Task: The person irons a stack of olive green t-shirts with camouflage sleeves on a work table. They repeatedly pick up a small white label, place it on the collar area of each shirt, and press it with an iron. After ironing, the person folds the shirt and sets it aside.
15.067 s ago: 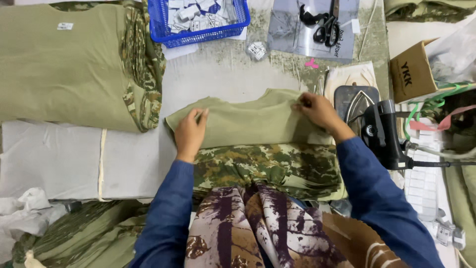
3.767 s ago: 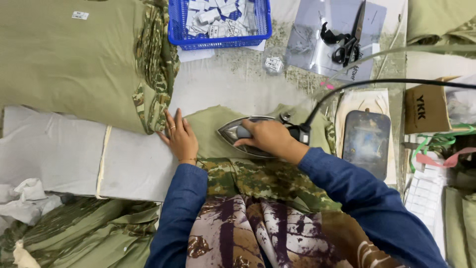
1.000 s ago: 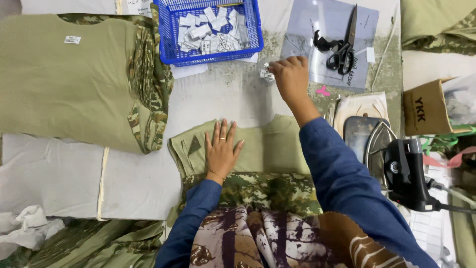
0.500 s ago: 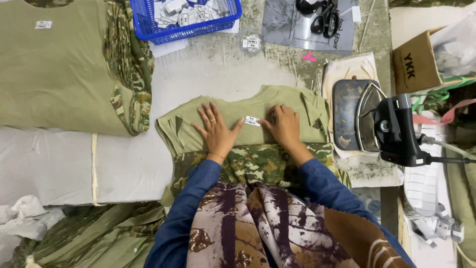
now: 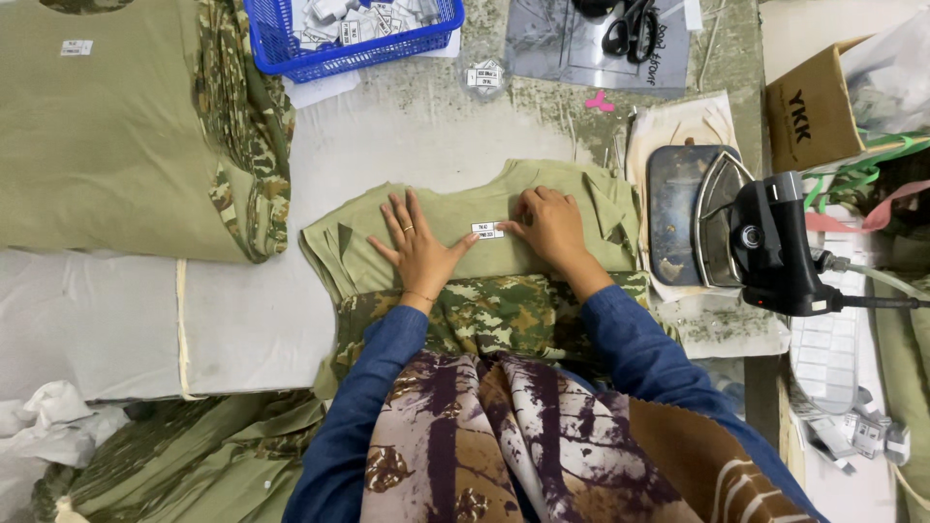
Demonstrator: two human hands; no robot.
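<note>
blue basket, scissors, iron, cardboard box

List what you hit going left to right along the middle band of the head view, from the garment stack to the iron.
Stack of olive garments → left hand → small white label → right hand → iron rest pad → black iron.

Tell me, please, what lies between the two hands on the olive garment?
In the head view, a small white label lies on the olive garment, between the left hand and right hand.
</note>
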